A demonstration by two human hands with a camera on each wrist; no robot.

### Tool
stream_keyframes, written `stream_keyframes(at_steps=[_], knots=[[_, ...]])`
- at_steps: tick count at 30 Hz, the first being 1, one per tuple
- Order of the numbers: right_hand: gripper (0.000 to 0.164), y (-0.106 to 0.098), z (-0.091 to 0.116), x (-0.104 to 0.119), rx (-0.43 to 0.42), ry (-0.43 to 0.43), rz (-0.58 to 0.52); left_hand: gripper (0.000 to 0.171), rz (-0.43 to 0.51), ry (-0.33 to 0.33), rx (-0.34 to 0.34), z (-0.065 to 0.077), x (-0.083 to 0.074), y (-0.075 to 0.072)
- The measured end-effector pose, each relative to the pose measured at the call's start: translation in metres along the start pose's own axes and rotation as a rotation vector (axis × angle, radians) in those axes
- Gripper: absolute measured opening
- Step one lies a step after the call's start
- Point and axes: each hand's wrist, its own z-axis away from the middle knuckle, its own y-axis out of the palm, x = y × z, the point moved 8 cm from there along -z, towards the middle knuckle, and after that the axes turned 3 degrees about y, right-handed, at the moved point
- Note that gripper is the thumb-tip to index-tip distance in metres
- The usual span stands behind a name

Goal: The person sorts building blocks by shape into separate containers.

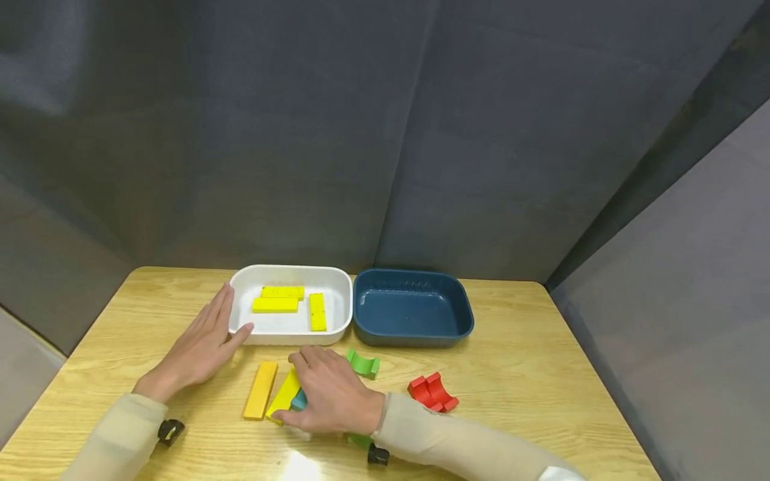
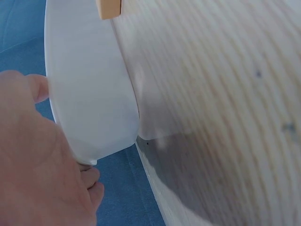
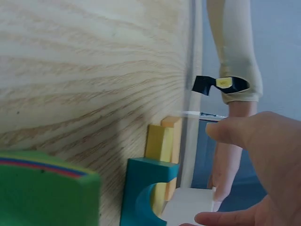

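My left hand (image 1: 201,344) rests at the left end of a white tray (image 1: 237,314), thumb over the near rim and straight fingers along the outer side. In the left wrist view, the thumb and fingertips flank the tray's corner. My right hand (image 1: 333,391) hovers above a yellow block (image 1: 283,397), its spread thumb and fingers near the block's two ends. The right wrist view shows a gap between that hand and the block. A teal arched block (image 3: 141,188) stands beside the yellow one, mostly hidden by the hand in the head view. An orange-yellow block (image 1: 261,391) lies to the left.
Inside the white tray lie three yellow blocks (image 1: 275,305). A dark blue tray (image 1: 415,341) stands directly to its right. In front are a light green arched block (image 1: 363,365) and red arched pieces (image 1: 433,392). Another green block (image 3: 47,197) sits below the right wrist.
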Motion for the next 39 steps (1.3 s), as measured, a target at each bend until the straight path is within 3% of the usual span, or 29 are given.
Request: stream_keyframes(at_steps=[20,31,39], knots=[[0.078,0.036,-0.007,-0.005,0.134,0.060,0.071,0.095,-0.017,-0.002,-0.009,-0.003,-0.003,-0.004],[0.079,0.042,-0.007,-0.002,0.164,0.084,0.034,0.096,-0.006,0.000,-0.004,0.000,-0.002,-0.002],[0.076,0.041,-0.008,-0.002,0.138,0.065,0.016,0.096,0.001,0.000,-0.004,0.000,-0.003,-0.002]])
